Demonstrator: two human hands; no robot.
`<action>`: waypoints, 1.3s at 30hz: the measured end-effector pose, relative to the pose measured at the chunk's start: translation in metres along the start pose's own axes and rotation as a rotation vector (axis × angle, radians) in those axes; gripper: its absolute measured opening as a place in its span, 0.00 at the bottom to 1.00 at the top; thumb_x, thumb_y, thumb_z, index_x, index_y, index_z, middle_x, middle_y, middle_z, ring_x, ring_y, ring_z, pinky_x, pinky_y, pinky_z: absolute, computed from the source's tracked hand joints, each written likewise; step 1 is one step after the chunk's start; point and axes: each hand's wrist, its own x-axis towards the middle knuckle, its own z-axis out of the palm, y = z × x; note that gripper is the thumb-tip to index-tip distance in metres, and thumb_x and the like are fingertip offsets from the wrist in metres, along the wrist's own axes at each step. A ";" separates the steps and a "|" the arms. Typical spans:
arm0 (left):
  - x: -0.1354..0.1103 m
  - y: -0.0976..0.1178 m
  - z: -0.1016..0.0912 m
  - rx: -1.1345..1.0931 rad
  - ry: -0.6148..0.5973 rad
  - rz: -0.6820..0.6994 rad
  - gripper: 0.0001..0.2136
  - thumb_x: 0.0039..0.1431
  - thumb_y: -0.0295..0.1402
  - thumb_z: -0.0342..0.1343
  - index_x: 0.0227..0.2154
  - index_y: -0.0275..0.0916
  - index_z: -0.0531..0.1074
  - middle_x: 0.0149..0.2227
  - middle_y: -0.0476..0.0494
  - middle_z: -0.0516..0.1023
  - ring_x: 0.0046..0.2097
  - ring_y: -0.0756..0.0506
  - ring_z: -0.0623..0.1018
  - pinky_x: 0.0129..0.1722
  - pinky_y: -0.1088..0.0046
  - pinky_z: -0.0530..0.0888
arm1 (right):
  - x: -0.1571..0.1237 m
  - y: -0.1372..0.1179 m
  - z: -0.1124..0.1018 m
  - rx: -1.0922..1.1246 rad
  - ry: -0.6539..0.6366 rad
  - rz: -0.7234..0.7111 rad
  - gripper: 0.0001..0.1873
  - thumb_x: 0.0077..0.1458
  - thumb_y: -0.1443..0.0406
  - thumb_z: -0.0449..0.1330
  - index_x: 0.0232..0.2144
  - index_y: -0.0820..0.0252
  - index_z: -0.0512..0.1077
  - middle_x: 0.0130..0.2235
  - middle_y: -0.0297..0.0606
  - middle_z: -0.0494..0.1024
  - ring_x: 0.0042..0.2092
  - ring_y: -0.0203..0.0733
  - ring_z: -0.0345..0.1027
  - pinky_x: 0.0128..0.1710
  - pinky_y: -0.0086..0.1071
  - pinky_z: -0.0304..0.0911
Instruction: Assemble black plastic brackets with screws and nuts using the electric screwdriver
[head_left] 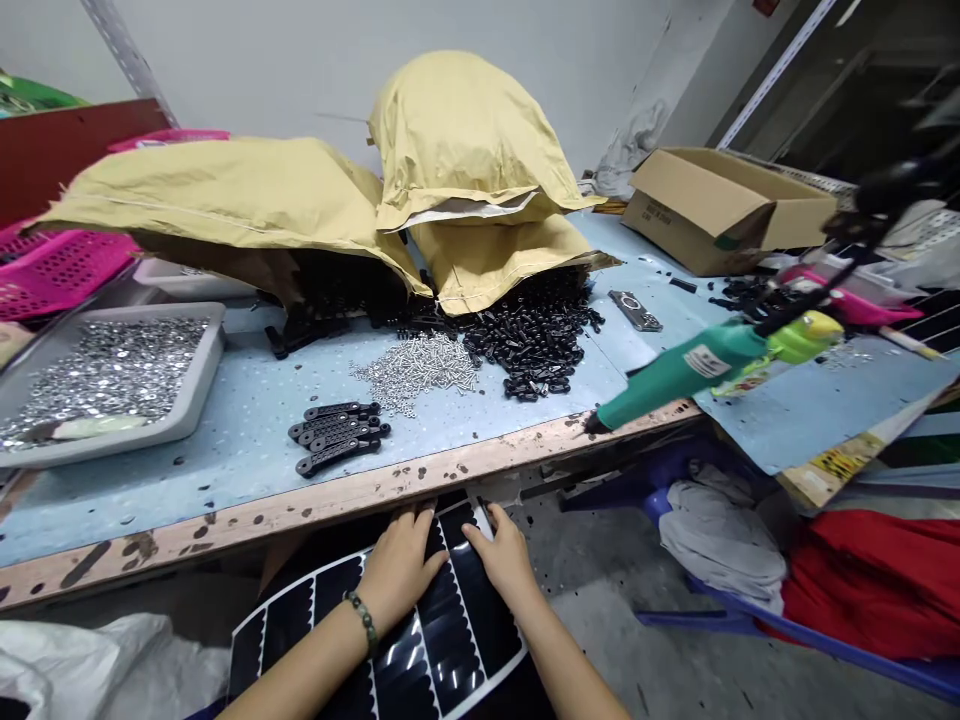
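Observation:
A sheet of glossy black stickers (397,640) with white, scalloped borders lies below the table edge. My left hand (397,565), with a beaded bracelet at the wrist, rests flat on it, fingers stretched toward the table and thumb apart. At the sheet's far right corner, my right hand (501,550) pinches its white edge between thumb and fingers. Beyond the hands on the table lie several black ridged plastic parts (337,432), a heap of silver screws (420,368) and a pile of small black parts (529,340).
Yellow sacks (472,140) stand at the back. A grey tray (214,350) of metal pieces sits left. A green electric screwdriver (675,375) hangs over the table edge at right. Further right are a cardboard box (697,215) and a blue chair (720,600) with cloths.

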 end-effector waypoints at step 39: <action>-0.050 -0.089 -0.161 -0.473 0.364 0.035 0.11 0.65 0.33 0.47 0.38 0.44 0.75 0.58 0.44 0.64 0.59 0.41 0.63 0.57 0.56 0.63 | 0.034 -0.206 -0.027 0.177 -0.241 -0.841 0.09 0.60 0.65 0.52 0.28 0.58 0.69 0.40 0.42 0.67 0.33 0.39 0.66 0.28 0.33 0.66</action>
